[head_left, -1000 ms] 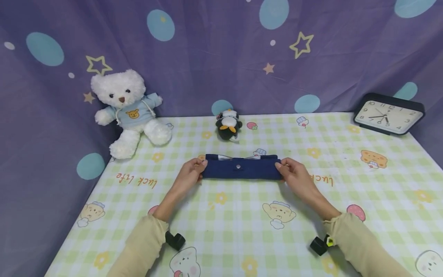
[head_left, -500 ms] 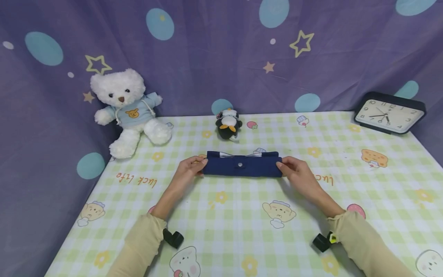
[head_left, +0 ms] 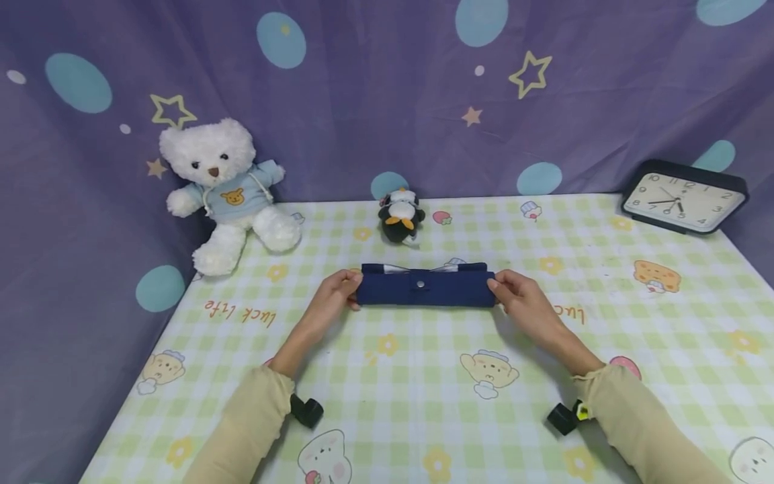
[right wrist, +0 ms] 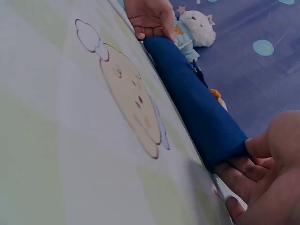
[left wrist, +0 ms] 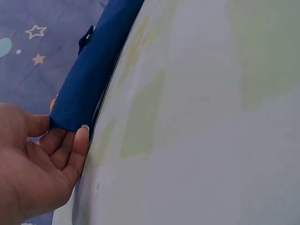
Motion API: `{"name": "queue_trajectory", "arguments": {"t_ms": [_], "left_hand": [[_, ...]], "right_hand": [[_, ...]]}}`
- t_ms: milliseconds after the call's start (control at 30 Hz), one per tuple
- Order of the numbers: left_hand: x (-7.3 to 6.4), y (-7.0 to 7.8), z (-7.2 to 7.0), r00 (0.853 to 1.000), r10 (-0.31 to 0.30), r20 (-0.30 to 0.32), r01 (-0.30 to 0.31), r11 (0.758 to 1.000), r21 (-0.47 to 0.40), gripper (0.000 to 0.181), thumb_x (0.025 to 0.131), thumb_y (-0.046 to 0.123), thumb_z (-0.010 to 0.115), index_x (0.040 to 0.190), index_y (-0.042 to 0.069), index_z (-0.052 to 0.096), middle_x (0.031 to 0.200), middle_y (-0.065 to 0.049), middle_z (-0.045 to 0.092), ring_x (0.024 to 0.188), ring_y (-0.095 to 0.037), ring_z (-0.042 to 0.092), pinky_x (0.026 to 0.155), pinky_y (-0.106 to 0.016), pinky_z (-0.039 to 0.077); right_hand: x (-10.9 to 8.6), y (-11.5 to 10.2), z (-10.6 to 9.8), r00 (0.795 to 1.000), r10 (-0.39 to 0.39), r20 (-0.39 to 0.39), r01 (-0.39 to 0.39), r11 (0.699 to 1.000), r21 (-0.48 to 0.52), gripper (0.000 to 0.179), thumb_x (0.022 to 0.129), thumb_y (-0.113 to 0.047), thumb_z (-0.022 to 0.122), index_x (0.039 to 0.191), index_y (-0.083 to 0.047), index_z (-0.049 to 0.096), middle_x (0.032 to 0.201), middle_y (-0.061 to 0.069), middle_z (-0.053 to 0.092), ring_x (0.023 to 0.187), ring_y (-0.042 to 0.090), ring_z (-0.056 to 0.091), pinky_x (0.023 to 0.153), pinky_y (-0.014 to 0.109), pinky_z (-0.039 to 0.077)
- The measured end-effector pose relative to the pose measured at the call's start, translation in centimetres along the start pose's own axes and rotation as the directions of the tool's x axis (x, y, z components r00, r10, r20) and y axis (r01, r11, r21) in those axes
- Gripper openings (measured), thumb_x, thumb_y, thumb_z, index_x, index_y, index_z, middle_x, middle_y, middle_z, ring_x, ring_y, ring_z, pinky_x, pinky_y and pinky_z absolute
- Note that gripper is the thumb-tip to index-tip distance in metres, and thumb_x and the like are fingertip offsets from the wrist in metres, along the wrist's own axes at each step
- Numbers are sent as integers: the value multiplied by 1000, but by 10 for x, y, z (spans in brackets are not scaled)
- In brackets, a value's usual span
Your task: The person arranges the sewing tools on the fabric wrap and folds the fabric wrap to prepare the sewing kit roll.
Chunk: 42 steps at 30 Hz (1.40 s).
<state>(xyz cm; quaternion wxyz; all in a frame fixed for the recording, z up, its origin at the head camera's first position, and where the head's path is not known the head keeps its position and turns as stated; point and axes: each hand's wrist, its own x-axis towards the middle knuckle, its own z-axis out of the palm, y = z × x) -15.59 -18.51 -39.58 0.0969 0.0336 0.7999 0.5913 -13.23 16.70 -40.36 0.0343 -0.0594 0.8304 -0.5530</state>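
A long navy fabric roll [head_left: 393, 290] with a round metal snap lies across the middle of the table in the head view. Whitish material shows in a gap along its far edge. My left hand [head_left: 329, 300] pinches its left end, thumb on top and fingers underneath. At the other end, my right hand [head_left: 526, 306] grips it the same way. The left wrist view shows the roll [left wrist: 89, 75] close over the cloth, a small snap tab standing up from it. From the right wrist, the roll [right wrist: 192, 101] stretches between both hands.
A white teddy bear [head_left: 232, 195] in a blue top sits at the back left. Behind the roll lies a small penguin plush [head_left: 400, 216]. A black-framed clock [head_left: 683, 198] leans at the back right, and a purple curtain [head_left: 375, 101] closes off the back.
The roll has shifted slightly away from me and a little to the right, both hands keeping their hold on its ends. The toys and clock stay where they were.
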Motion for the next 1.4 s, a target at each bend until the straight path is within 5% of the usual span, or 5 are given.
{"name": "queue_trajectory", "arguments": {"t_ms": [367, 567, 833, 1133, 1400], "left_hand": [[4, 5, 4, 998, -48, 52, 53, 994, -100, 29, 112, 16, 45, 120, -10, 56, 154, -22, 40, 94, -14, 58, 78, -24, 52], [3, 6, 4, 997, -70, 23, 73, 990, -121, 31, 110, 15, 53, 127, -9, 60, 139, -21, 53, 90, -13, 62, 79, -26, 54], [0, 6, -2, 994, -112, -6, 110, 986, -128, 38, 106, 14, 60, 137, -8, 59, 150, -17, 51, 91, -13, 64, 80, -26, 55], [5, 6, 2, 992, -111, -60, 103, 987, -126, 31, 105, 14, 62, 128, -7, 65, 108, -11, 66, 85, -15, 64, 73, -24, 55], [2, 7, 5, 989, -121, -85, 109, 985, -137, 34, 106, 13, 60, 132, -8, 63, 104, -9, 67, 84, -14, 63, 73, -23, 55]], "right_hand": [[-2, 0, -5, 999, 32, 15, -33, 997, 70, 25, 111, -19, 49, 100, 3, 53, 76, 8, 49, 68, 19, 46, 63, 30, 40], [-1, 1, -7, 999, 43, 0, -43, 998, 39, 26, 110, -21, 54, 107, 5, 60, 80, 8, 58, 71, 19, 50, 63, 29, 41], [1, 2, -13, 998, 60, 3, -60, 998, 29, 32, 108, -25, 59, 115, 5, 67, 85, 8, 68, 74, 22, 57, 61, 31, 45], [1, 5, -15, 1000, 18, -11, -18, 1000, 17, 28, 109, -20, 57, 114, 6, 67, 85, 14, 69, 74, 22, 62, 58, 29, 45], [1, 8, -15, 1000, 16, -20, -16, 1000, -20, 33, 109, -26, 58, 119, 4, 67, 90, 12, 71, 80, 22, 64, 63, 28, 47]]}}
